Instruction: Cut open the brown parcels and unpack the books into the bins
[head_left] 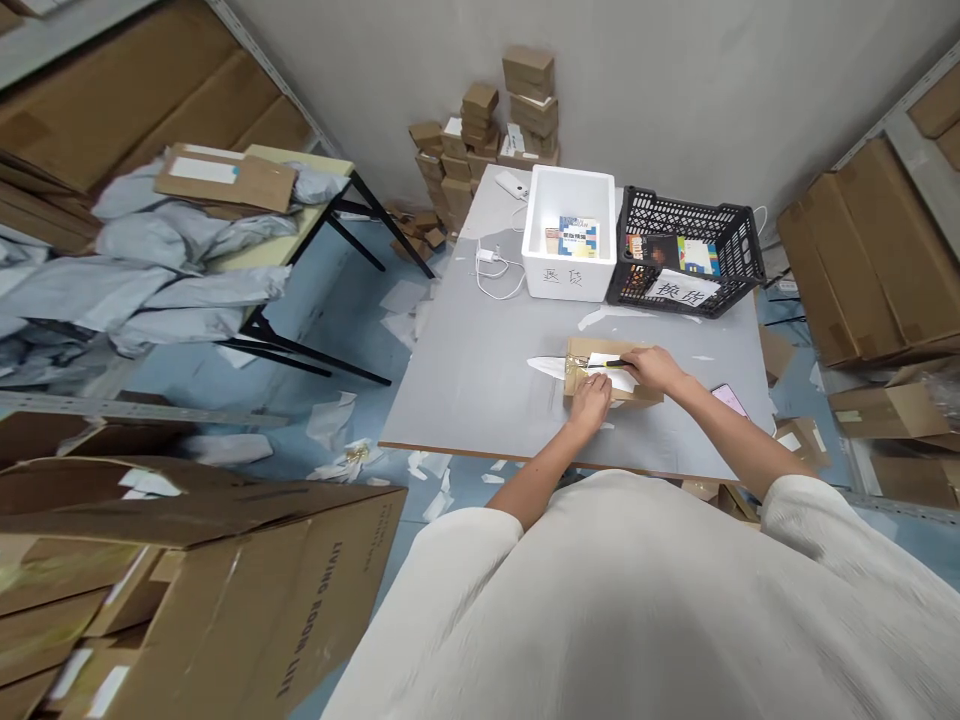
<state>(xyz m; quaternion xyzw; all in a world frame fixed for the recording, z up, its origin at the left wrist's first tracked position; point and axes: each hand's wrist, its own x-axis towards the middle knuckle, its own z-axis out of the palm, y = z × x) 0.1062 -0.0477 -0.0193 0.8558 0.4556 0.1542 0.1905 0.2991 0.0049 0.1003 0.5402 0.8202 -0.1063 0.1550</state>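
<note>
A small cardboard box [651, 392] lies on the grey table in front of me. On its top are a white label [621, 380] and a strip of shiny clear tape [576, 362] at the left end. My right hand [654, 368] grips a yellow-and-black utility knife [616, 364], whose tip points left toward the tape. At the box's near side, my left hand [592, 400] holds it, fingers bent over the top and a ring on one finger. A white paper piece [546, 367] shows at the box's left end.
A white foam box [568, 285] and a black plastic crate [684, 290] holding books stand at the table's [465, 380] back. A phone [729, 399] lies right. Paper scraps litter the floor. A large carton [322, 600] stands left; grey parcels [150, 290] cover another table.
</note>
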